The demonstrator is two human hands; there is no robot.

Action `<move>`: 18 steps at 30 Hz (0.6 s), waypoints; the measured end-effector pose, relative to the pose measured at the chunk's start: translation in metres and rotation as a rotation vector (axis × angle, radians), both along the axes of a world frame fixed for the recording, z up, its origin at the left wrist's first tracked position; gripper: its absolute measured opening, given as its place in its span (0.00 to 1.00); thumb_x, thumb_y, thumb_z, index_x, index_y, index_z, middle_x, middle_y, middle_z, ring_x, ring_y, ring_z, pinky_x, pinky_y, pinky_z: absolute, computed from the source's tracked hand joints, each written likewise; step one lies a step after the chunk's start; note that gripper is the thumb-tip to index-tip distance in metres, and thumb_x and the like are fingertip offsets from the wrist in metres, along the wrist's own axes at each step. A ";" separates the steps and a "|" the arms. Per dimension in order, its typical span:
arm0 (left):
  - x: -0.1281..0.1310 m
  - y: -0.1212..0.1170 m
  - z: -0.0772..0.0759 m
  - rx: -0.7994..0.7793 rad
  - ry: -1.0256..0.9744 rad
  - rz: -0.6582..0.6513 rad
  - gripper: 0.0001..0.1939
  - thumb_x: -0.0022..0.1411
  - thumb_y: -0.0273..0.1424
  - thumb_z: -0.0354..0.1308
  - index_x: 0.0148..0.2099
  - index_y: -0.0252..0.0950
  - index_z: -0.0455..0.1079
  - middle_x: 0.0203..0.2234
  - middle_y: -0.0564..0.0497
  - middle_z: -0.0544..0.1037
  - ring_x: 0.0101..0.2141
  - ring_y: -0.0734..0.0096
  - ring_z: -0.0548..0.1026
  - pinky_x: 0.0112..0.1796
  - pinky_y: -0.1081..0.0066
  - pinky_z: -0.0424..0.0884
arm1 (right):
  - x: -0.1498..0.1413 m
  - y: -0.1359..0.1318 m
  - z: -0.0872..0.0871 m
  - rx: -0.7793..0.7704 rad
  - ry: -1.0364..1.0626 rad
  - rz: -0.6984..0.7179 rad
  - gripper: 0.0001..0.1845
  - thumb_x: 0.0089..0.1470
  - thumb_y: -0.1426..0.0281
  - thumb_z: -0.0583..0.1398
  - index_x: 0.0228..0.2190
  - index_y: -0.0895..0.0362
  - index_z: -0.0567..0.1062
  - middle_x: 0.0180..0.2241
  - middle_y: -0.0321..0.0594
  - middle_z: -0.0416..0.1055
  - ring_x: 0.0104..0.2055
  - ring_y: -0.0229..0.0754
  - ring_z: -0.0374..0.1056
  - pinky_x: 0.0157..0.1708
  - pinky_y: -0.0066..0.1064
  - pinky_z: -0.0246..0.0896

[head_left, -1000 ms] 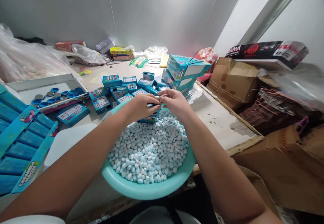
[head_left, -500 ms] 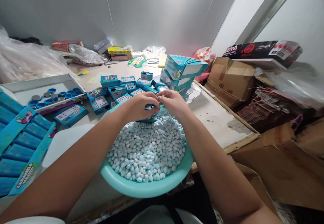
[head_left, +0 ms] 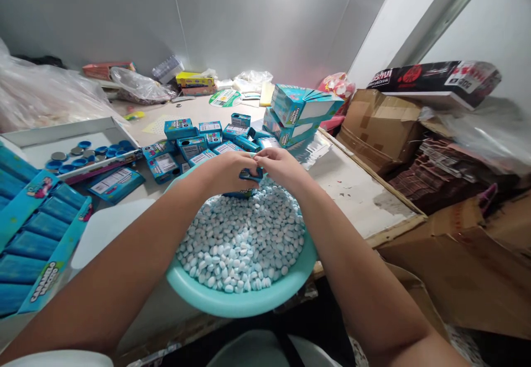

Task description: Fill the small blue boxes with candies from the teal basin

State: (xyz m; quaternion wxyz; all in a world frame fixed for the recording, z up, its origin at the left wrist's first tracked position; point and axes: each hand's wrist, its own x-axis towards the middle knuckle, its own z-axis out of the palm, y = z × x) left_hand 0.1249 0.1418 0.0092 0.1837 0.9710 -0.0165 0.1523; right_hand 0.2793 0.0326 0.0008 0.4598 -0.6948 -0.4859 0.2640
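My left hand (head_left: 228, 173) and my right hand (head_left: 282, 169) meet above the far rim of a round turquoise plastic basin (head_left: 236, 299). Both grip a small blue printed box (head_left: 243, 193), which is partly hidden by my fingers. My right fingertips pinch its top corner, where a dark opening shows. The basin is heaped with small white-and-blue oval candies (head_left: 240, 242). My forearms lie over the basin's sides.
Several small blue boxes (head_left: 191, 145) lie beyond the basin. Larger blue cartons (head_left: 294, 115) are stacked behind them. At left are a white tray (head_left: 70, 140) of blue and silver lids and a blue display carton (head_left: 41, 234). Cardboard boxes (head_left: 379, 126) stand beyond the table's right edge.
The small box sits a little higher between my hands, and my fingers have shifted on its top. The whole view has moved slightly.
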 end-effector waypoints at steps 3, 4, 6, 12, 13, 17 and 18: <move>0.002 -0.002 -0.002 0.036 0.055 0.059 0.10 0.61 0.38 0.63 0.35 0.36 0.76 0.37 0.48 0.79 0.37 0.65 0.77 0.37 0.70 0.68 | 0.000 0.000 -0.002 -0.031 -0.049 0.054 0.11 0.53 0.65 0.59 0.32 0.58 0.78 0.29 0.39 0.76 0.33 0.42 0.70 0.32 0.32 0.60; 0.003 -0.003 -0.003 0.058 0.071 0.081 0.10 0.61 0.39 0.63 0.35 0.36 0.76 0.37 0.48 0.79 0.36 0.65 0.77 0.37 0.70 0.68 | -0.001 0.000 -0.002 -0.034 -0.057 0.053 0.11 0.53 0.65 0.58 0.32 0.58 0.78 0.28 0.38 0.76 0.33 0.42 0.70 0.32 0.32 0.60; 0.001 -0.004 -0.003 0.085 0.087 0.094 0.10 0.61 0.39 0.63 0.38 0.37 0.76 0.37 0.48 0.79 0.37 0.64 0.77 0.37 0.70 0.67 | -0.001 0.000 -0.001 -0.038 -0.081 0.038 0.11 0.53 0.65 0.58 0.32 0.58 0.78 0.29 0.38 0.76 0.33 0.42 0.70 0.32 0.31 0.59; -0.006 0.000 -0.002 0.023 0.026 0.115 0.18 0.57 0.42 0.67 0.45 0.37 0.74 0.36 0.52 0.80 0.33 0.69 0.74 0.34 0.72 0.65 | -0.001 -0.003 0.005 -0.049 -0.048 0.022 0.13 0.55 0.62 0.58 0.32 0.57 0.76 0.29 0.38 0.75 0.30 0.41 0.69 0.29 0.30 0.59; -0.006 0.001 -0.002 0.029 0.015 0.127 0.18 0.55 0.43 0.68 0.43 0.37 0.74 0.35 0.52 0.80 0.32 0.70 0.73 0.33 0.72 0.65 | -0.001 -0.003 0.005 -0.047 -0.019 0.012 0.13 0.56 0.61 0.57 0.32 0.57 0.76 0.29 0.38 0.75 0.30 0.41 0.69 0.28 0.30 0.60; -0.004 0.000 -0.002 0.064 0.022 0.071 0.14 0.59 0.42 0.65 0.36 0.36 0.75 0.32 0.51 0.79 0.32 0.69 0.75 0.34 0.70 0.66 | 0.002 -0.003 0.001 -0.019 0.004 0.000 0.12 0.56 0.61 0.58 0.30 0.56 0.74 0.28 0.38 0.74 0.28 0.41 0.68 0.28 0.30 0.61; -0.004 -0.002 -0.002 0.072 0.025 0.069 0.13 0.60 0.42 0.64 0.36 0.37 0.76 0.33 0.49 0.79 0.33 0.67 0.76 0.35 0.70 0.66 | 0.002 -0.004 0.000 -0.013 -0.016 0.002 0.12 0.56 0.60 0.58 0.30 0.56 0.74 0.28 0.38 0.74 0.29 0.41 0.69 0.29 0.30 0.61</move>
